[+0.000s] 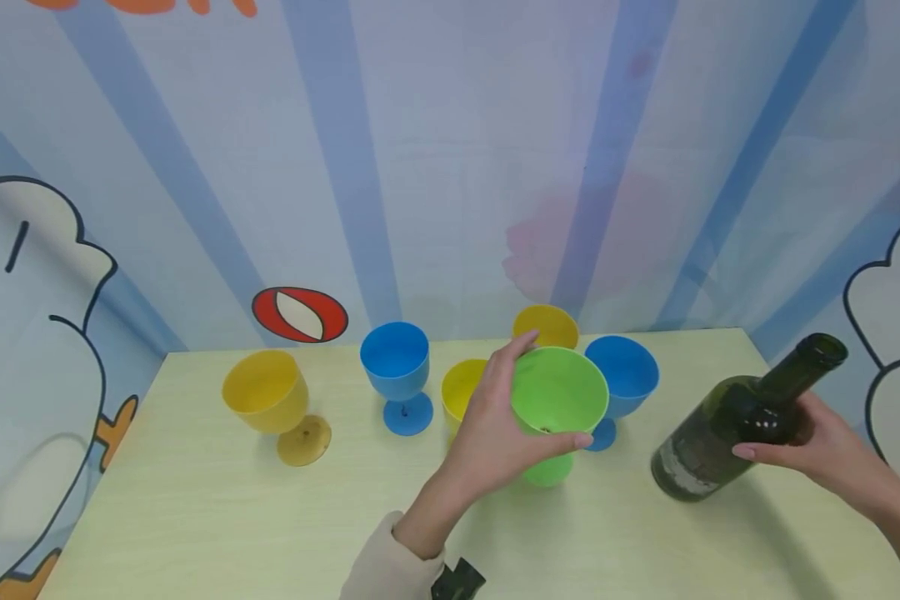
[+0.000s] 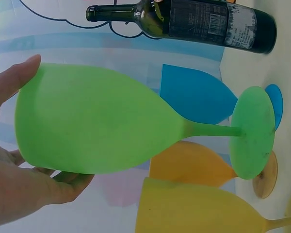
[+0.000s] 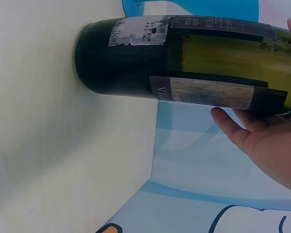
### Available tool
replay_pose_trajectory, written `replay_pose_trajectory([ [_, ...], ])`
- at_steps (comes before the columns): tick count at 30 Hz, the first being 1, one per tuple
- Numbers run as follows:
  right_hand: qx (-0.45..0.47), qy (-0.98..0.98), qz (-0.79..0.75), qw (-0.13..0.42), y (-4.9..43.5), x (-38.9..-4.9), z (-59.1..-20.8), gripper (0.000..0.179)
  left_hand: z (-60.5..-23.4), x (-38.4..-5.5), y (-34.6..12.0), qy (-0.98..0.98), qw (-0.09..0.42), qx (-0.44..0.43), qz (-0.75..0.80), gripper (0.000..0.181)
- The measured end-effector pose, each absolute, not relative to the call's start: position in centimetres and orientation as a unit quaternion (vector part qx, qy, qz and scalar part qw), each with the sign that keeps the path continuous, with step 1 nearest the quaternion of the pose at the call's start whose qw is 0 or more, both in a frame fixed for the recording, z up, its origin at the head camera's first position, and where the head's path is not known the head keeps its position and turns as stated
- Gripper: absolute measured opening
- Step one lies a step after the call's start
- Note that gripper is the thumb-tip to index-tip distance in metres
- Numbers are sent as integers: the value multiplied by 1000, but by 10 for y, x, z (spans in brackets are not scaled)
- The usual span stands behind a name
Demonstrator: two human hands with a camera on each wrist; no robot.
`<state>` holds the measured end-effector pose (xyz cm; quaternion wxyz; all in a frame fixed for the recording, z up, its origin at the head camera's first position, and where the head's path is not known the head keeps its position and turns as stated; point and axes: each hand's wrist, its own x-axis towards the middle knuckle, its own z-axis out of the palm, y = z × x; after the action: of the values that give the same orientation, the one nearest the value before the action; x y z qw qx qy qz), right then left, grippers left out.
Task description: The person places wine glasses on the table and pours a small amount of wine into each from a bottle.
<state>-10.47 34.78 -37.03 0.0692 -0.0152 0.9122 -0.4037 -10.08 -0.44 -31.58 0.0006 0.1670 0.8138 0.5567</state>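
Observation:
My left hand (image 1: 487,425) grips a green plastic goblet (image 1: 560,392) near its rim, thumb on the near side and fingers on the far side. In the left wrist view the goblet's bowl, stem and round foot (image 2: 253,133) all show. To the right, my right hand (image 1: 832,454) holds a dark green glass wine bottle (image 1: 720,433) around its upper body. The bottle's open neck points up and to the right. Its worn label (image 3: 140,30) faces the right wrist camera, and its base is close to the tabletop.
Behind the green goblet stand a blue goblet (image 1: 622,375) and a yellow one (image 1: 547,325); another yellow goblet (image 1: 461,385) is partly hidden by my left hand. Farther left are a blue goblet (image 1: 395,367) and a yellow goblet (image 1: 270,400). A printed backdrop (image 1: 450,208) rises behind the pale table (image 1: 195,517).

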Motion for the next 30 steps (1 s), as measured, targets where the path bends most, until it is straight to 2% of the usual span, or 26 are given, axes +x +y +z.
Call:
replay_pose_trajectory([
  [9,0,906,-414,92,351,-106,-375,89,-319,-101,-5,814,3,168,557,93],
  [30,-19,890,-446,91,351,-107,-377,81,-321,-102,-5,821,5,156,550,95],
])
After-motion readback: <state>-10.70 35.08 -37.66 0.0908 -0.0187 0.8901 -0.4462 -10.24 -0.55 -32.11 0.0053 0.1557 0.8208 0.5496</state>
